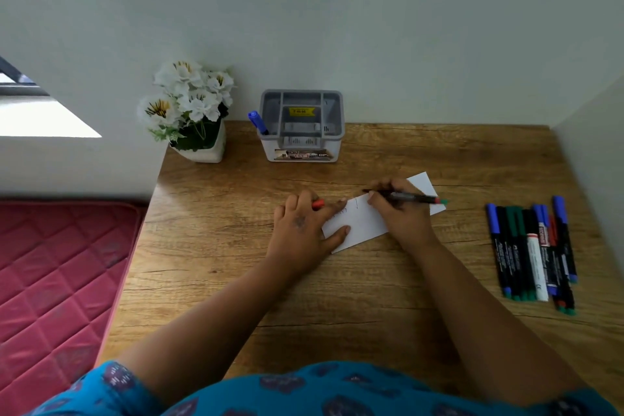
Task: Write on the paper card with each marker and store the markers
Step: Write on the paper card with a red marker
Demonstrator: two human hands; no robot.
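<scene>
A white paper card (363, 223) lies tilted on the wooden desk (219, 246), with faint marks on its left part. My right hand (400, 211) grips a black marker (413, 196) with a red and green end, its tip on the card. My left hand (304, 230) presses the card's left end with thumb and forefinger and holds a red cap (317, 203) in its curled fingers. A grey organiser (301, 125) stands at the back of the desk, with one blue marker (257, 121) in its left slot. Several markers (533, 253) lie side by side at the right.
A white pot of white flowers (189, 111) stands at the desk's back left corner. A wall runs behind the desk, another along its right edge. A red quilted mattress (57, 280) lies left of the desk, below its level.
</scene>
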